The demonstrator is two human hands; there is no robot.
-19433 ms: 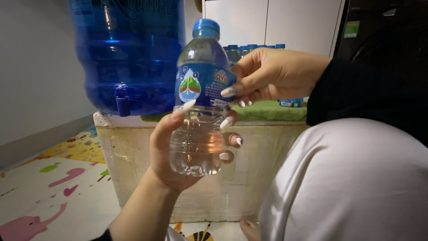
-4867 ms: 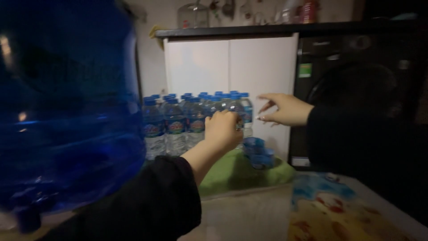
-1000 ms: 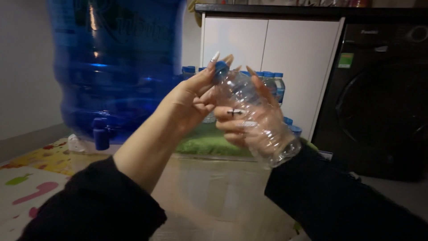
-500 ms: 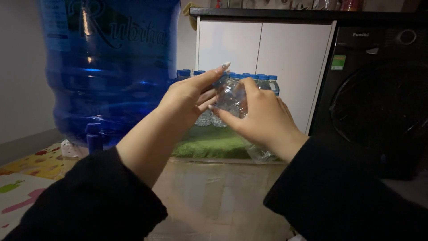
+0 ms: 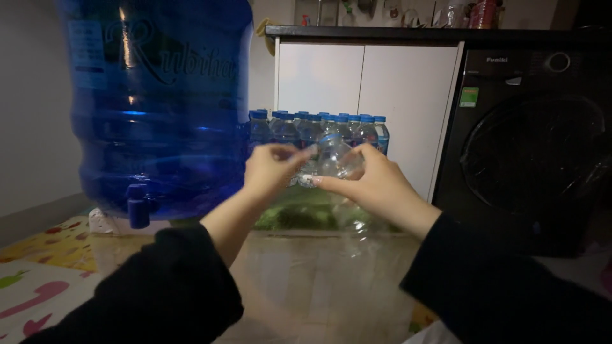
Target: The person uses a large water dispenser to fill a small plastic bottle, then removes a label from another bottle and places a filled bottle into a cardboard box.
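A clear plastic bottle [image 5: 336, 159] is held up between both hands, in front of the far row of capped bottles [image 5: 319, 127]. Its neck end is pinched by the left hand [image 5: 271, 169]; its body, running down and right, is grasped by the right hand [image 5: 373, 181], which is nearer.

Clear glossy plastic bottle [image 5: 336, 159], translucent blue plastic jug [image 5: 159, 95]
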